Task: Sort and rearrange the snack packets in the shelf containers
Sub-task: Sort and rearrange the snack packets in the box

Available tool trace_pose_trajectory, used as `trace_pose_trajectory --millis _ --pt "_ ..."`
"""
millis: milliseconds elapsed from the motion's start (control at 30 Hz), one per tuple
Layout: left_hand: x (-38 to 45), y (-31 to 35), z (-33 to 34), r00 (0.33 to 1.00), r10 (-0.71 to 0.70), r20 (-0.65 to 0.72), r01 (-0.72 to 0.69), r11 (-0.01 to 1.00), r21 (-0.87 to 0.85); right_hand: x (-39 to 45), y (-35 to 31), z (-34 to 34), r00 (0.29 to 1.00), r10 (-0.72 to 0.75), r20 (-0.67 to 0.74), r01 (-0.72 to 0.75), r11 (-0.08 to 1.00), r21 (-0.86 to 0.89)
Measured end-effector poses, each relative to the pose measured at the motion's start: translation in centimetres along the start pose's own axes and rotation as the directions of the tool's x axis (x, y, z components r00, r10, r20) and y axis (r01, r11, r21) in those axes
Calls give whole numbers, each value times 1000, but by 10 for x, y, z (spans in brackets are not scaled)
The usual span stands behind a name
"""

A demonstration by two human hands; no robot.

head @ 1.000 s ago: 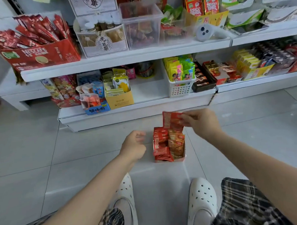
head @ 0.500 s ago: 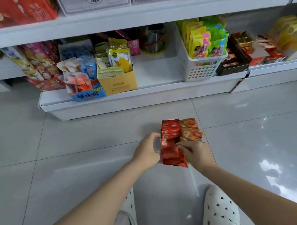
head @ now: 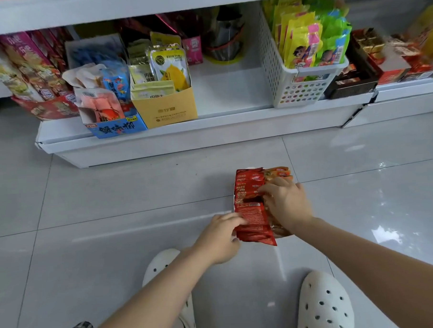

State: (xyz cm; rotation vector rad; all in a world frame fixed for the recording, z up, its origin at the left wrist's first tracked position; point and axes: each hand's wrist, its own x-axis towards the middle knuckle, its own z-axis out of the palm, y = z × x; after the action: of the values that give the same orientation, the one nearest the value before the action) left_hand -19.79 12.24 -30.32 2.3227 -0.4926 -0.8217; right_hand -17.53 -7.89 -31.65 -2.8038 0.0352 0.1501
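Squaring up the red packets in the floor box, both hands on them.

My left hand (head: 220,238) pinches the near end of the red packets (head: 254,219), fingers curled on the edge; right hand (head: 285,203) lies over the row w/ fingers bent, pressing down, grip on any one packet I can't tell. The box (head: 284,234) sits on the floor tiles (head: 137,192), orange packets (head: 278,173) at its 12 o'clock end. I'd keep the left as a stop and tamp w/ the right so the stack sits level. Shelf (head: 232,98) gap is at 12 o'clock, btwn yellow carton (head: 169,111) and white basket (head: 304,85).
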Motion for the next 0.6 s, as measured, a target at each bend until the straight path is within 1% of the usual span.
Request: trace_pose_trajectory --millis 67,133,200,267,333,500,600 --pt "2 -4 0 1000 5 12 -4 998 -63 6 -4 6 1000 13 29 -12 999 -32" --pt "3 -9 -1 1000 -20 20 23 989 -144 8 -6 12 1000 14 11 -14 999 -51" --pt "5 -13 -1 999 -35 -8 32 981 -194 7 -6 17 998 10 -63 -12 999 -36" --pt "7 -15 -2 999 -36 -29 30 981 -191 8 -3 19 989 21 -148 -25 999 -27" --pt "9 -15 0 998 -27 -52 17 983 -183 9 2 19 984 38 -172 -45 998 -35" --pt "14 -11 6 996 -24 -89 5 978 -207 6 9 23 989 -24 -146 13 997 -79" --pt "15 -9 8 996 -18 -89 0 980 -197 11 4 24 994 3 -108 -12 996 -83"
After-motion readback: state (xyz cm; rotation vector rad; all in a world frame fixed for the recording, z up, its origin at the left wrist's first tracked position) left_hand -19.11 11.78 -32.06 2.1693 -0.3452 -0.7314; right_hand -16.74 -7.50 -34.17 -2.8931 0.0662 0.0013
